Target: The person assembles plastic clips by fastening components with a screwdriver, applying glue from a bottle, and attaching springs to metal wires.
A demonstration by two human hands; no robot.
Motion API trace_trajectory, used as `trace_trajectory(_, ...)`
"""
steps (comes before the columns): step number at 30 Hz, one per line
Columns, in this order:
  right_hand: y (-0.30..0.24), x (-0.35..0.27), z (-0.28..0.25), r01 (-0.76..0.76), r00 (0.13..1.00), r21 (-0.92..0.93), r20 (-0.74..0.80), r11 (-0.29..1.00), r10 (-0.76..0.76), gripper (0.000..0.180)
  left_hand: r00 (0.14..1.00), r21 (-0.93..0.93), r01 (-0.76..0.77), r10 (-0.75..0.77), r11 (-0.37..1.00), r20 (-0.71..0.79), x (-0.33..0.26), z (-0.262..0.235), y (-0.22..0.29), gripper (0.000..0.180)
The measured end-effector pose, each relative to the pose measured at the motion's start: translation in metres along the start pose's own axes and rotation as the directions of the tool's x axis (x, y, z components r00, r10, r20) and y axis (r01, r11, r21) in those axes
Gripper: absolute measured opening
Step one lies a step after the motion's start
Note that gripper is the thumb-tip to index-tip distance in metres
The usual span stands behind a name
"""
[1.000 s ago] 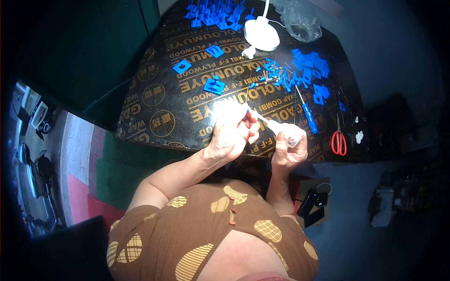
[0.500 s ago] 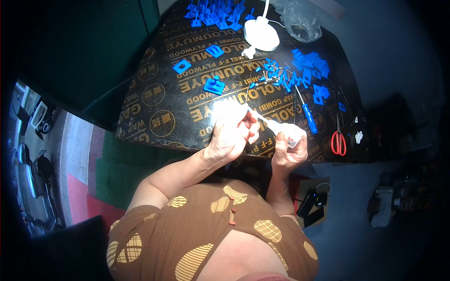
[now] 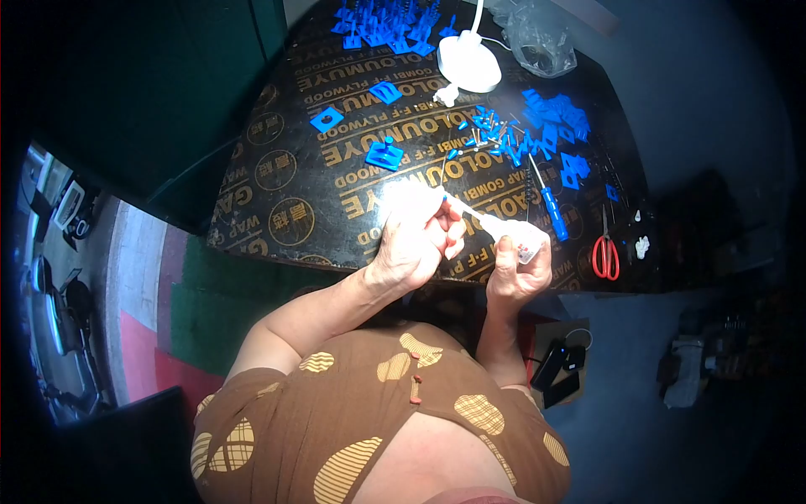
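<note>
My right hand (image 3: 520,277) grips a small translucent white squeeze bottle (image 3: 522,238) with reddish print. Its long thin nozzle (image 3: 470,210) points left, to the fingertips of my left hand (image 3: 413,244). Those fingers are closed in a pinch on a small blue piece (image 3: 444,198), of which only a bit shows; glare washes out much of that hand. A thin metal pin (image 3: 442,173) sticks up just beyond the fingertips; whether it belongs to the blue piece I cannot tell. The nozzle's tip is at or very near the blue piece.
On the dark printed plywood table (image 3: 285,168) lie a blue square plate with a knob (image 3: 384,154), loose blue plates (image 3: 327,119), a pile of blue parts and pins (image 3: 504,139), a blue-handled screwdriver (image 3: 554,212) and red scissors (image 3: 605,256). A white lamp base (image 3: 468,63) stands behind.
Almost nothing differs. My right hand and the bottle have shifted very slightly; my left hand stays in place.
</note>
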State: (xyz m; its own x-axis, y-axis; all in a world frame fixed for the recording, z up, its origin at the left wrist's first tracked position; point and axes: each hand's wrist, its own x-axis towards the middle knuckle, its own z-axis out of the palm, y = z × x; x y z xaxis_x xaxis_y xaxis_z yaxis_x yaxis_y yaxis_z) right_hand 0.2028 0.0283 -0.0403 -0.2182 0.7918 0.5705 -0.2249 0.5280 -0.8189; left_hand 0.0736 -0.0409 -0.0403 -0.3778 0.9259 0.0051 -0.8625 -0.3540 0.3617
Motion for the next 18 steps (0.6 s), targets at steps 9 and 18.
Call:
trace_trajectory(9,-0.0061,0.0016,0.0011,-0.008,1.000,0.038,-0.008,0.999,0.009,0.022,1.000,-0.001,0.006,-0.006,1.000,-0.013,-0.0010,0.0011,0.0000,0.026)
trace_trajectory(18,-0.0098,0.0029,0.0010,0.013,1.000,0.001,0.002,1.000,-0.013,0.021,1.000,0.022,-0.002,0.002,1.000,-0.005,-0.0018,0.0021,0.0004,0.026)
